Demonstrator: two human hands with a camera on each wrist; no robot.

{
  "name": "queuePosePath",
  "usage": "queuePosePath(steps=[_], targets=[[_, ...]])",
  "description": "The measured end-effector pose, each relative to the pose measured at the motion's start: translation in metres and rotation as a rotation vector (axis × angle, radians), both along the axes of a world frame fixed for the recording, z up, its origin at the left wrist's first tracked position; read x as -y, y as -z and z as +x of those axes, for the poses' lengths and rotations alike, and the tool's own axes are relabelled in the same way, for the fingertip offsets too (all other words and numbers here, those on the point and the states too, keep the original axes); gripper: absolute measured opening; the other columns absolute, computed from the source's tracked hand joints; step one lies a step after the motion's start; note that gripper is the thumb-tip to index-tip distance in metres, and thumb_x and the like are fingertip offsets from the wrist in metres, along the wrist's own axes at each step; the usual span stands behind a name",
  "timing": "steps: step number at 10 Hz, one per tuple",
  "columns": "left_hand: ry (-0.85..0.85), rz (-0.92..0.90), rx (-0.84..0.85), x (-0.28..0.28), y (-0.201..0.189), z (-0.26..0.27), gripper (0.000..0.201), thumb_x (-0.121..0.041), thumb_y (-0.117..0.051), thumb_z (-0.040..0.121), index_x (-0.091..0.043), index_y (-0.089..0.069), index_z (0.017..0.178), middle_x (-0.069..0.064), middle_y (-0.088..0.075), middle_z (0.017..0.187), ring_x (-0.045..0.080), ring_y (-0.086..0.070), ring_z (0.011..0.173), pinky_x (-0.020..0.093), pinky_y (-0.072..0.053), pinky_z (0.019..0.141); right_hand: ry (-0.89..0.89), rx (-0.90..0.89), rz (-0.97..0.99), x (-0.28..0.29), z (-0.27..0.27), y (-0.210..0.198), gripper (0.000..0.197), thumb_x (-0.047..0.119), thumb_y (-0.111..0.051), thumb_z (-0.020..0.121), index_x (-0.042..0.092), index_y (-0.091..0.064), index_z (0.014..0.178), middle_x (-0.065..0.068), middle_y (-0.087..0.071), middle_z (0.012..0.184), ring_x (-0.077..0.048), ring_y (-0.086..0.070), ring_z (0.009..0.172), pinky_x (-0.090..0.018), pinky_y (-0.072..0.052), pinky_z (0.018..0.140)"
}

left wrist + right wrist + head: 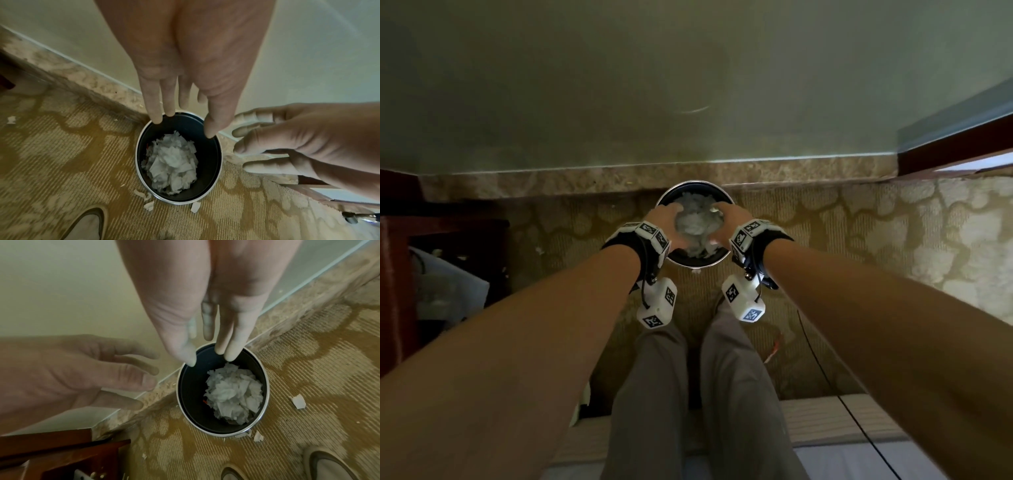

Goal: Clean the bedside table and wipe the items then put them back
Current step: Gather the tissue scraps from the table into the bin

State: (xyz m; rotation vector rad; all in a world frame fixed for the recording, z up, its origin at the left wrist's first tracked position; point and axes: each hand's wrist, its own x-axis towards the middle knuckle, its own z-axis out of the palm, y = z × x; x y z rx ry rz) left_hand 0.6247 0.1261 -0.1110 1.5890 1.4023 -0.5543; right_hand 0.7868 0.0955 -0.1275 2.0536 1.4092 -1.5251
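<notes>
A round dark waste bin (693, 265) with a silver rim stands on the carpet against the wall, partly filled with crumpled white tissue (697, 222). My left hand (666, 219) and right hand (726, 219) hover side by side just above its mouth. In the left wrist view the left hand (183, 126) points straight down over the bin (137, 162) and its tissue (172, 162), holding nothing. The right hand (209, 359) does the same over the bin (267, 394), fingers straight and empty. A corner of the dark wooden bedside table (51, 451) shows at the left.
Small torn paper scraps (149, 206) lie on the patterned carpet around the bin, with another scrap (298, 400) to its right. My shoes (329, 464) stand close in front of it. A thin black cable (825, 370) runs across the floor on the right.
</notes>
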Motion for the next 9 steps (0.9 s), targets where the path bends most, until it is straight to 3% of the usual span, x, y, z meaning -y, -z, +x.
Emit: queuePosePath(steps=[2, 4, 5, 6, 7, 8, 9], targets=[[-0.014, 0.099, -0.017, 0.002, -0.099, -0.023, 0.077, -0.031, -0.077, 0.082, -0.014, -0.04, 0.146, 0.015, -0.047, 0.141, 0.033, -0.05, 0.125, 0.04, -0.044, 0.099, -0.209, 0.044, 0.082, -0.008, -0.013, -0.096, 0.074, 0.023, -0.068, 0.088, 0.017, -0.03, 0.152, -0.01, -0.046, 0.146, -0.029, -0.048, 0.13, -0.039, -0.045, 0.104], [-0.116, 0.184, -0.017, 0.018, -0.225, -0.055, 0.077, -0.032, -0.078, 0.081, -0.013, -0.042, 0.146, 0.011, -0.047, 0.147, 0.032, -0.049, 0.131, 0.043, -0.044, 0.106, -0.365, 0.078, 0.201, -0.024, -0.03, -0.226, 0.065, 0.026, -0.075, 0.082, 0.02, -0.046, 0.141, -0.01, -0.057, 0.135, -0.032, -0.058, 0.117, -0.038, -0.05, 0.092], [-0.169, 0.218, -0.039, 0.027, -0.278, -0.077, 0.08, -0.032, -0.079, 0.081, -0.012, -0.04, 0.148, 0.013, -0.041, 0.151, 0.032, -0.043, 0.136, 0.042, -0.041, 0.108, -0.451, 0.101, 0.236, -0.034, -0.049, -0.284, 0.065, 0.022, -0.074, 0.084, 0.014, -0.046, 0.143, -0.011, -0.052, 0.142, -0.031, -0.053, 0.126, -0.036, -0.044, 0.103], [-0.239, 0.266, -0.072, 0.03, -0.325, -0.106, 0.079, -0.032, -0.078, 0.082, -0.017, -0.039, 0.149, 0.011, -0.043, 0.151, 0.03, -0.045, 0.135, 0.038, -0.041, 0.107, -0.513, 0.104, 0.272, -0.045, -0.071, -0.331, 0.068, 0.022, -0.074, 0.084, 0.016, -0.043, 0.144, -0.01, -0.048, 0.147, -0.03, -0.05, 0.13, -0.039, -0.042, 0.108], [-0.311, 0.297, -0.062, 0.03, -0.375, -0.139, 0.074, -0.023, -0.073, 0.088, -0.013, -0.035, 0.151, 0.011, -0.04, 0.153, 0.029, -0.043, 0.138, 0.034, -0.036, 0.108, -0.594, 0.119, 0.318, -0.051, -0.104, -0.371, 0.074, 0.021, -0.07, 0.089, 0.018, -0.031, 0.151, -0.005, -0.042, 0.149, -0.029, -0.046, 0.133, -0.041, -0.04, 0.108], [-0.346, 0.364, -0.071, 0.032, -0.42, -0.18, 0.066, -0.021, -0.071, 0.091, -0.009, -0.04, 0.148, 0.011, -0.043, 0.152, 0.028, -0.043, 0.137, 0.033, -0.034, 0.109, -0.663, 0.163, 0.395, -0.056, -0.146, -0.408, 0.072, 0.027, -0.072, 0.085, 0.016, -0.038, 0.147, -0.012, -0.048, 0.144, -0.031, -0.049, 0.129, -0.039, -0.044, 0.104], [-0.404, 0.427, -0.086, 0.042, -0.459, -0.229, 0.073, -0.024, -0.076, 0.086, -0.01, -0.04, 0.148, 0.008, -0.046, 0.149, 0.027, -0.047, 0.134, 0.032, -0.037, 0.107, -0.695, 0.192, 0.408, -0.059, -0.208, -0.443, 0.062, 0.027, -0.071, 0.085, 0.011, -0.048, 0.14, -0.013, -0.051, 0.141, -0.031, -0.049, 0.129, -0.038, -0.04, 0.104]])
